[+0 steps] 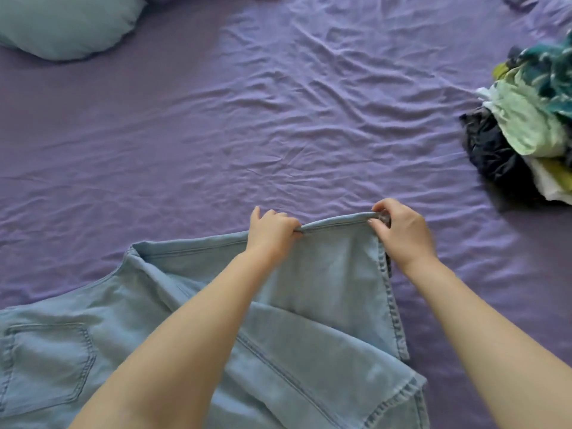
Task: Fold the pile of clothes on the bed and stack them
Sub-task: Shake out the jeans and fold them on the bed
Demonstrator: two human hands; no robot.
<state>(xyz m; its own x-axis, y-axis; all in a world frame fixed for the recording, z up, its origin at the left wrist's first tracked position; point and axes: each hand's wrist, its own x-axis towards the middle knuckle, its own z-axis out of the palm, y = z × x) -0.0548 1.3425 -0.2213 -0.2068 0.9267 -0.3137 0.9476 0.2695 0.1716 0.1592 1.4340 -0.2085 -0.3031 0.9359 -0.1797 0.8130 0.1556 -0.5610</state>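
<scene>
A: Far along yet?

B: Hardly begun, by the look of it. Only one garment in work: light blue denim jeans (192, 332), spread over the lower left and centre of the frame, back pocket showing at lower left, not yet folded flat. No finished stack anywhere in view.

A: And what remains?

B: Unfolded pile of clothes (526, 125) at the right edge of the frame, a jumble of dark, pale green, yellow and teal pieces, well apart from the jeans. All of that left to fold and stack, judging from here.

A: Hands?

B: Both on one hemmed end of the jeans, at centre frame. Left hand (272, 230) curled over the hem, gripping it from above. Right hand (402, 233) pinching the corner of that same hem between thumb and fingers. Hem stretched taut between them, lifted slightly off the purple bed sheet (278, 103); rest of the denim trailing back toward the lower edge, under the forearms.

A: Anything else about?

B: Blue-grey pillow (65, 23) in the upper left corner.
</scene>
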